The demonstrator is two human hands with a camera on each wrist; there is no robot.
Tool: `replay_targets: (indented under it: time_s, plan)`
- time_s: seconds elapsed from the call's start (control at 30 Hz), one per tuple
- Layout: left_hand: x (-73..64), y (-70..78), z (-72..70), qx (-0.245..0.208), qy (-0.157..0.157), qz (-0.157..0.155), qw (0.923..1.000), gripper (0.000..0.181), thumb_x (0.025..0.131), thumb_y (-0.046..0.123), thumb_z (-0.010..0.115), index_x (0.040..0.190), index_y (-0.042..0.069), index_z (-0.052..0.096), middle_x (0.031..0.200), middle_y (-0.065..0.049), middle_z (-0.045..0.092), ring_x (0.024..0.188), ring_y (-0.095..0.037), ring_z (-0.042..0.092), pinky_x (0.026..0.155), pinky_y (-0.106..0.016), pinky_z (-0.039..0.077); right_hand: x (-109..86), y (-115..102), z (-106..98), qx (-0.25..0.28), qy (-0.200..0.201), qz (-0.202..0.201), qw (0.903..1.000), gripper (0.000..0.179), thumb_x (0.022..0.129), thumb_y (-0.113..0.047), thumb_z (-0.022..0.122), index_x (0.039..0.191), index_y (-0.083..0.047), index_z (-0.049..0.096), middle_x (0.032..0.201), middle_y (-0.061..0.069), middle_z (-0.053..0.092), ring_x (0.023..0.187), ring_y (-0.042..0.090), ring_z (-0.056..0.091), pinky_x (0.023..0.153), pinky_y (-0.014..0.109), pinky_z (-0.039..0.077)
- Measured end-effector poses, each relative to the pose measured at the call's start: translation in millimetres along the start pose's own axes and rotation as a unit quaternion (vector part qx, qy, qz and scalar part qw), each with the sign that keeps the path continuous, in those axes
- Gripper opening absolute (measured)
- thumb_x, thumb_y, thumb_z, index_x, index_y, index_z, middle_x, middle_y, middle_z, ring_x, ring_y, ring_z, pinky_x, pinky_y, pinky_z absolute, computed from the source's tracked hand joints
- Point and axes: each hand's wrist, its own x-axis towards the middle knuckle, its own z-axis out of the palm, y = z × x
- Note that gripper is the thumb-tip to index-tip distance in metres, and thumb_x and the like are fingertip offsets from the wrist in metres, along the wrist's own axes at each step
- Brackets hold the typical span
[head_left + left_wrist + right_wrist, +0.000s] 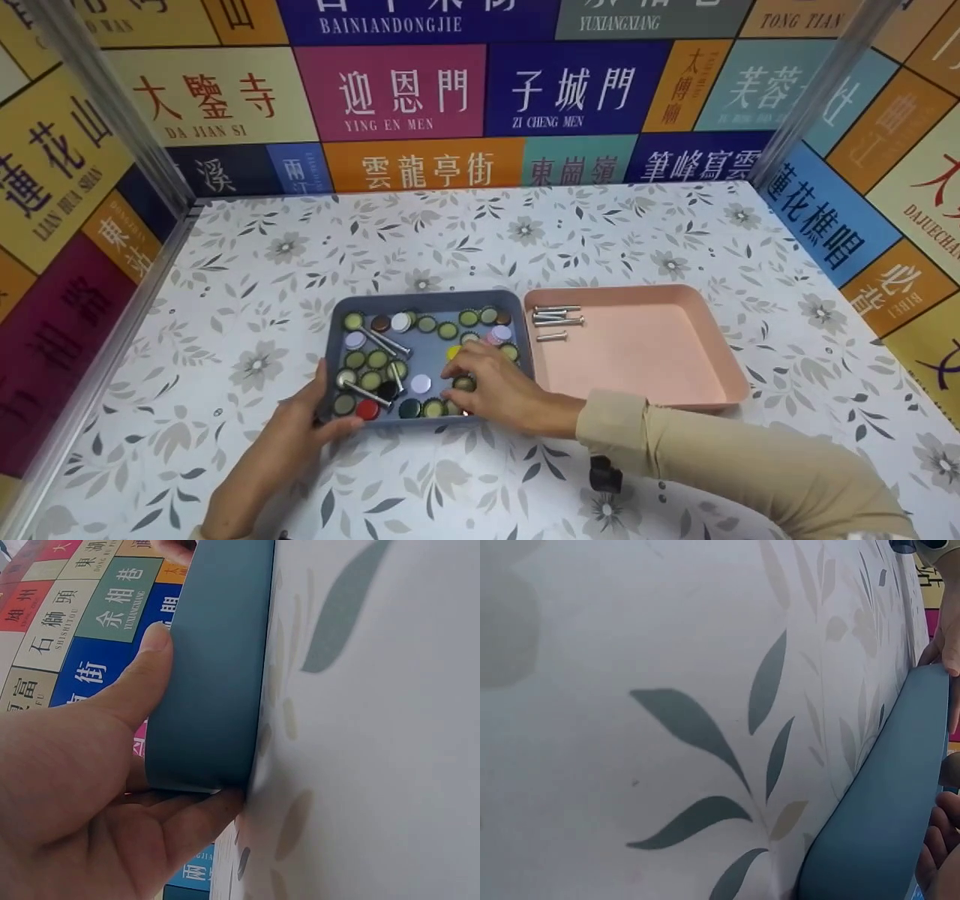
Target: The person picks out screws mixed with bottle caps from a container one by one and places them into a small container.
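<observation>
A blue-grey tray (429,294) holds many bottle caps (371,381) and several metal screws or bolts (367,391). My left hand (294,420) grips its near left corner, thumb along the front wall and fingers round the side. In the left wrist view, the thumb lies against the tray wall (210,675) and fingers reach beneath the corner. Over the tray's right part, my right hand (499,386) has curled fingers, with a dark bottle cap (463,383) between thumb and forefinger. The right wrist view shows mostly the tray's outer wall (885,795), with the fingers partly cut off.
A pink tray (637,345) stands against the blue-grey tray's right side, with several metal bolts (555,319) at its left end. Both rest on a floral tablecloth (480,240). Panels with printed Chinese characters (390,90) enclose the back and sides.
</observation>
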Motion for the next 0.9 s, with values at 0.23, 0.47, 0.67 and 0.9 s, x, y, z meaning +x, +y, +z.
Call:
replay_targets:
  time_s: [0.23,0.47,0.67,0.9]
  plan:
    - [0.7,0.6,1.3,-0.009,-0.003,-0.014,0.9999,0.105,0.088,0.037,0.075,0.158,-0.002,0.008,0.155,-0.030,0.037,0.146,-0.043,0.036,0.123,-0.056,0.026,5.3,-3,4,0.000,-0.019,0.014,0.9997,0.021,0.091,-0.021,0.074,0.107,-0.007,0.074,0.104,0.004,0.068,0.102,0.019,0.061,0.093,0.031,0.054]
    - [0.7,1.3,0.1,-0.014,-0.008,-0.015,0.9998,0.105,0.088,0.036,0.075,0.159,0.000,0.006,0.156,-0.028,0.037,0.146,-0.042,0.036,0.123,-0.055,0.025,9.8,-4,9,0.016,-0.037,0.027,0.9988,0.023,0.092,-0.022,0.073,0.109,-0.006,0.073,0.105,0.004,0.068,0.102,0.018,0.060,0.091,0.028,0.055]
    - [1.5,1.8,-0.7,-0.011,-0.014,-0.018,0.9997,0.106,0.088,0.037,0.075,0.159,0.000,0.005,0.157,-0.028,0.034,0.147,-0.042,0.033,0.123,-0.056,0.024,13.5,-6,13,0.002,-0.041,0.026,0.9988,0.024,0.092,-0.023,0.073,0.109,-0.006,0.074,0.105,0.004,0.067,0.102,0.018,0.061,0.092,0.027,0.055]
    - [1.8,2.0,-0.4,0.002,-0.019,-0.023,0.9995,0.106,0.089,0.040,0.074,0.158,-0.002,0.005,0.158,-0.028,0.031,0.149,-0.042,0.030,0.124,-0.056,0.023,18.5,-15,15,-0.010,-0.062,0.029,0.9976,0.025,0.093,-0.027,0.073,0.111,-0.009,0.074,0.106,0.002,0.066,0.104,0.015,0.058,0.092,0.025,0.054]
